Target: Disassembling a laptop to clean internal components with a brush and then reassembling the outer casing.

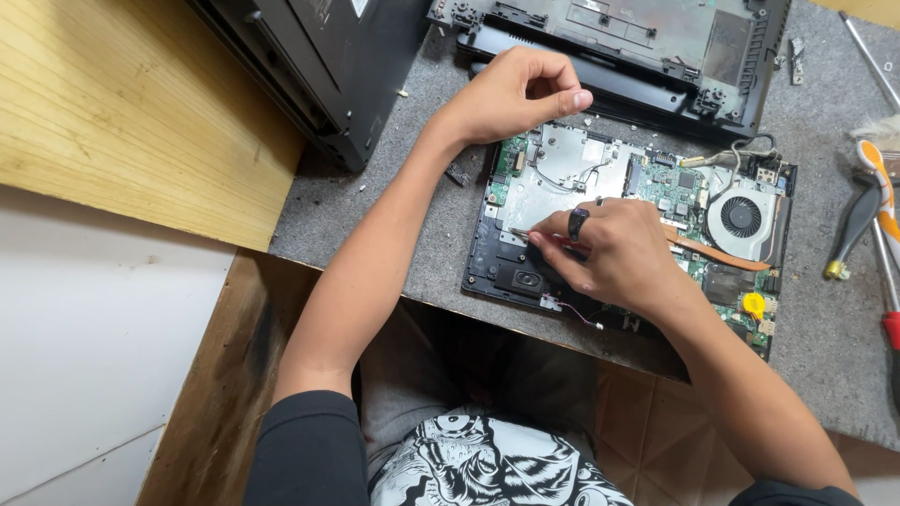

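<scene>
The right hand (614, 253) covers the middle of the opened laptop base (525, 272), so the boards beneath it and most of the thin tool (518, 231) it pinches stay hidden; only the tip shows, left of the fingers. The left hand (516, 94), above the base, curls shut, and whether it holds anything cannot be told. Above that, the picture's top edge cuts off the black laptop cover (656, 47). Right of the base, the screwdrivers (858, 220) run past the right edge.
</scene>
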